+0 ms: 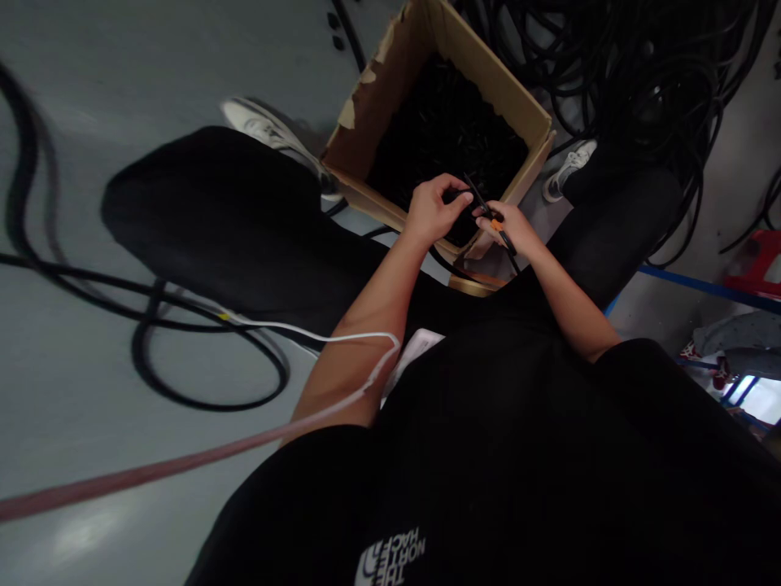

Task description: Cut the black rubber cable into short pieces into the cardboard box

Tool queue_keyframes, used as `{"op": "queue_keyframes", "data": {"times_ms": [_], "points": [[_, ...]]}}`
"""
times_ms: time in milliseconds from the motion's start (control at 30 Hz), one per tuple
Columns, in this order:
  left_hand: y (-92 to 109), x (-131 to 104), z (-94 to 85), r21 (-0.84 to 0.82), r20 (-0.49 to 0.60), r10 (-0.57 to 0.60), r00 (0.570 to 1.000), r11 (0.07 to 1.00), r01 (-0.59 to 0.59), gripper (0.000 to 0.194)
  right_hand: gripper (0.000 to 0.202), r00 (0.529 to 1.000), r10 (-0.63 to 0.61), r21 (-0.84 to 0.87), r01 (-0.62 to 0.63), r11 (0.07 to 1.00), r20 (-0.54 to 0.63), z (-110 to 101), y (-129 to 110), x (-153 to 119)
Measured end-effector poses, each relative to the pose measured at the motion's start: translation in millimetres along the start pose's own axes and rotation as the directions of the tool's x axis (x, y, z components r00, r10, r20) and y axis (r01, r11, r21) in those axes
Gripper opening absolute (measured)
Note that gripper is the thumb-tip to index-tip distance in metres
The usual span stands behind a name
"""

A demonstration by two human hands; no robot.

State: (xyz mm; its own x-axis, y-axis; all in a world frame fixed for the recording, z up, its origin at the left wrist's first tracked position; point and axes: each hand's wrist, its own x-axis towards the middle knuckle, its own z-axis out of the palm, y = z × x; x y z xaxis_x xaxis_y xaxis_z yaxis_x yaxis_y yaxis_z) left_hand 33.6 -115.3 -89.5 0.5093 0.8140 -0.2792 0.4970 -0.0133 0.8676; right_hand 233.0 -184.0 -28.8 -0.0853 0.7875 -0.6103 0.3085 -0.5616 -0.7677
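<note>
My left hand is over the near side of an open cardboard box, thumb and fingers pinched on a short black piece that looks like cable or tubing. Close beside it, my right hand is closed around a hand tool with orange-and-black handles and a slender dark tip. That tip points up and left, near the fingers of my left hand. Whether the tool touches the black piece, I cannot tell. Many small black pieces fill the box below both hands.
A big heap of black cable lies beyond the box to the right. Black cable loops rest on the floor at left. A white cord crosses my left forearm. A blue rail and a red object are at right.
</note>
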Motion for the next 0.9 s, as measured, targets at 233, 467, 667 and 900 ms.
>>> {"op": "queue_keyframes", "data": {"times_ms": [233,467,667,900], "points": [[8,-1,0.2,-0.06,0.112,0.024,0.993,0.998,-0.018,0.048,0.051,0.997,-0.076,-0.07,0.077,0.995,0.01,-6,25,16],[-5,3,-5.5,-0.082,0.059,0.02,0.998,0.997,-0.015,0.071,0.053,0.998,-0.062,-0.114,0.058,0.992,-0.027,-11,14,10],[-2,3,-7.6,-0.078,0.04,0.013,0.999,0.997,-0.01,0.077,0.052,0.997,-0.053,-0.15,0.043,0.988,-0.064,-12,-1,-2],[1,7,-9.1,-0.094,0.012,0.009,1.0,0.996,-0.008,0.076,0.063,1.0,-0.011,-0.074,0.01,0.997,-0.015,-9,13,-3]]}}
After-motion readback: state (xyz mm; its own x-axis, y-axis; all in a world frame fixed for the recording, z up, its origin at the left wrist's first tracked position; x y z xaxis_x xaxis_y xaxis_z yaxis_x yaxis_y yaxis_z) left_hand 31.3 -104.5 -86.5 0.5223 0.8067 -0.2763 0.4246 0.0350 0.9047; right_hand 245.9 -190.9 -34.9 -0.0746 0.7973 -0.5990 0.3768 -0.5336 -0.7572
